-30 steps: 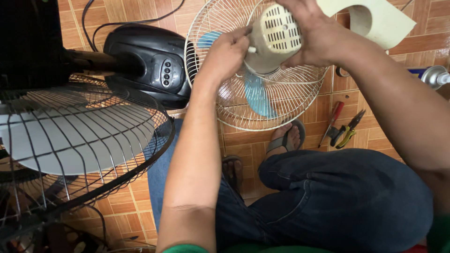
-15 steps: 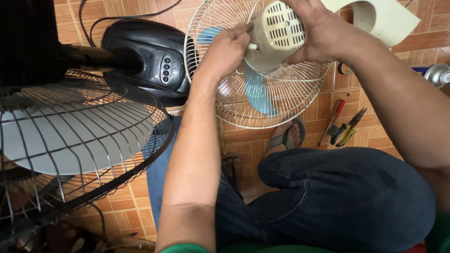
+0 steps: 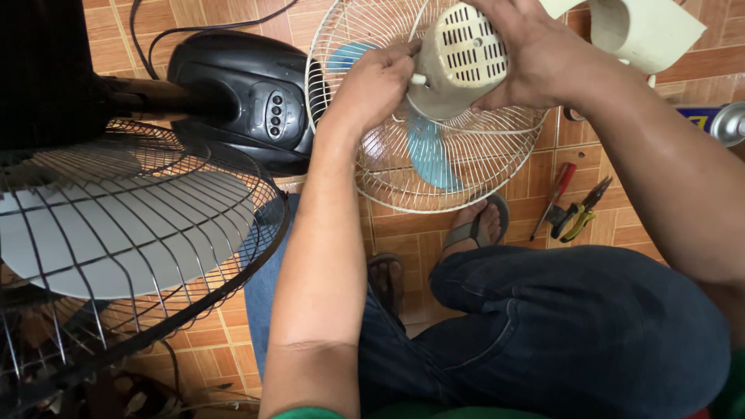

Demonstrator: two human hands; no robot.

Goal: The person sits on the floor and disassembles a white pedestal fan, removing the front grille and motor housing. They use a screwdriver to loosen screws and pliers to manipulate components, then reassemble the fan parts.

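Counting from the left, two fans are recorded; one dark fan (image 3: 116, 233) with a black wire guard and grey blades is seen at the left edge, its black base (image 3: 248, 97) with a row of four buttons lying on the tiled floor (image 3: 233, 326); one black cable (image 3: 194, 31) is noted behind the base. One white wire guard (image 3: 434, 171) is found at centre, enclosing blue blades (image 3: 427, 151), of which two are visible; the blades lie inside the guard, behind the wires. One cream motor housing (image 3: 462, 54), vented with slots, is held against the middle of the guard. The left hand (image 3: 372, 81) is closed by its fingertips on a small white stub at the housing's left side, just at the guard; the right hand (image 3: 535, 58) is clasped over the housing's right side from above. One cream stand part (image 3: 644, 31) is seen beyond the right hand. Two sandals are counted on the floor below the guard: one dark sandal (image 3: 386, 275) beside the left forearm, one grey sandal (image 3: 475, 225) worn on a foot. Two hand tools are recorded to the right, touching one another: one red-handled screwdriver (image 3: 555, 194) and one pair of pliers (image 3: 580, 211) with green-yellow grips. One spray can (image 3: 718, 122) is partly visible at the right edge.
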